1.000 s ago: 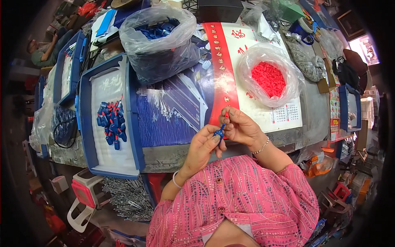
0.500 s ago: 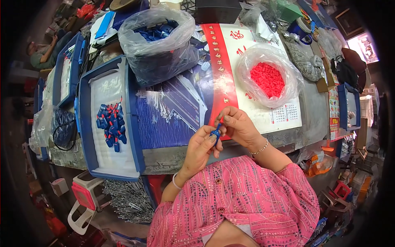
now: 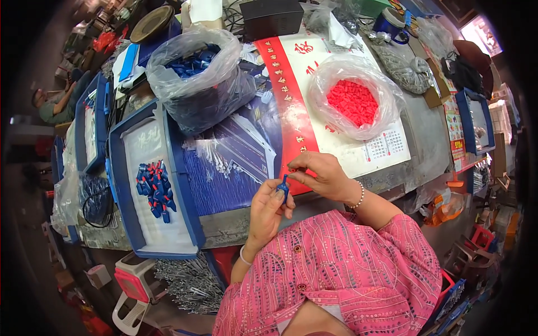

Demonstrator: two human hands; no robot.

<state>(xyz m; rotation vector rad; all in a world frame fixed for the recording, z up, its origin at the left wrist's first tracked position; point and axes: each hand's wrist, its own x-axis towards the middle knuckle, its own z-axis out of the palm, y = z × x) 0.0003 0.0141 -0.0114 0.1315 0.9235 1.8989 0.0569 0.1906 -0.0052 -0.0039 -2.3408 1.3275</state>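
Now the blue part (image 3: 282, 192) shows more neck (image 3: 285, 178), apparently steadied solely by the pinching left hand (image 3: 267, 208), the right hand (image 3: 326, 175) hold unclear.

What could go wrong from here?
1. The left hand pinches a small blue piece in its fingers; it might slip.
2. The bag of red pieces stands open beyond the right hand; a knock could spill them.
3. The tray sits at the table's near edge; a bump might shift it and its loose pile.
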